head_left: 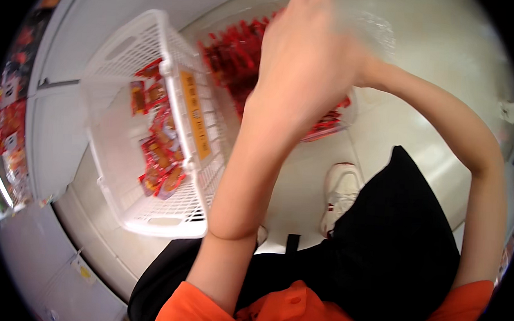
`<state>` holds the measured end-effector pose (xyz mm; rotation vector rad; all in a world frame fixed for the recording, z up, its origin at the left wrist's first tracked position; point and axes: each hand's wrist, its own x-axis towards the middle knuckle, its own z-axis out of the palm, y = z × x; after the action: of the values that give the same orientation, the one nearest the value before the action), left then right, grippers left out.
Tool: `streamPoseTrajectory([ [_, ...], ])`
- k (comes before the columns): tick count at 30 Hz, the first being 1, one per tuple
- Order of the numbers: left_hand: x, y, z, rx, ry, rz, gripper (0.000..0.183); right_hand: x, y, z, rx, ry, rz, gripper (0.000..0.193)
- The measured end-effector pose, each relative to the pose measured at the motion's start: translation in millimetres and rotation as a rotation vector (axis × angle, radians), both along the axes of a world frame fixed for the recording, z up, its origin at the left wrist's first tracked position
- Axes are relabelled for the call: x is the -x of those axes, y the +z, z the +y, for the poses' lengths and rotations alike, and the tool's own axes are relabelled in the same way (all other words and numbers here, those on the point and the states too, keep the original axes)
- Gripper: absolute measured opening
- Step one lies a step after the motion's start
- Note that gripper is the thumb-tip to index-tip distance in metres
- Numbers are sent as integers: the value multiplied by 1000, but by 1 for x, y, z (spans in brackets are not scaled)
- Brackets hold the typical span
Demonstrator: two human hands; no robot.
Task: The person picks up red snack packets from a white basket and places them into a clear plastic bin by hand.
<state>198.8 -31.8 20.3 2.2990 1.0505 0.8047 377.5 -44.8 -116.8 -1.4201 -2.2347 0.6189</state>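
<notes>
Pale glossy floor (424, 70) here, with a white cabinet (55, 132) on the left. Left hand (303, 58) is raised close to the camera, back toward us, forearm running straight up; can't tell what its fingers are doing. Right hand is hidden behind it, only the bent arm shows. A white basket (129, 43) sits tilted against the cabinet, long side running up-down, red snack packets (161, 149) inside. More red packets (233, 54) lie in a clear bag behind the hand.

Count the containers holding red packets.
2. A white slatted basket sits at the left with a few red packets. A clear tub lies beyond it, partly hidden behind the raised hands. Others may be hidden.
</notes>
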Motion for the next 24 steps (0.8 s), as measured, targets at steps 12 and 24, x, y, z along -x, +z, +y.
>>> streamPoseTrajectory([
  [12, 155, 19, 70, -288, -144, 392, 13, 13, -3, 5, 225, -287, 11, 57],
  [24, 286, -163, 79, 116, 202, 674, 91, 29, -17, 0, -6, -310, 159, 48],
])
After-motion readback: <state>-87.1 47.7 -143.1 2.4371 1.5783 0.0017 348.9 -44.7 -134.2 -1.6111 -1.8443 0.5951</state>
